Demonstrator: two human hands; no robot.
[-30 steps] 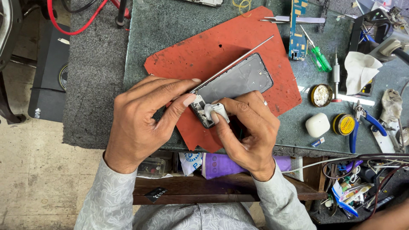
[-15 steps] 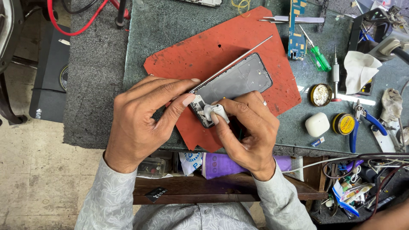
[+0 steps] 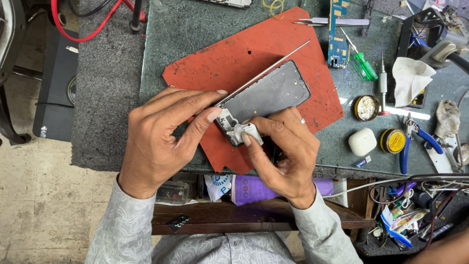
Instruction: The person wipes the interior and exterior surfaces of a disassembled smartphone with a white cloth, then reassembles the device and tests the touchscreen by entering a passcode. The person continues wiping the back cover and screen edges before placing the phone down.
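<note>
Presumably the chief risk lies at the near end of the opened phone frame [image 3: 266,98], where small exposed parts sit under the rubbing pad: too much pressure from the white wad [image 3: 245,131] could bend or tear them, and a slip could push the frame off the red mat [image 3: 205,63] toward the metal rod [image 3: 273,66] lying along its upper edge. The left hand [image 3: 163,139] is half closed, thumb and forefinger pinching the frame's near corner to steady it. The right hand [image 3: 288,154] is curled tight, thumb and fingers clamping the wad against the frame. The frame rests tilted on the mat, on the green bench [image 3: 195,29].
</note>
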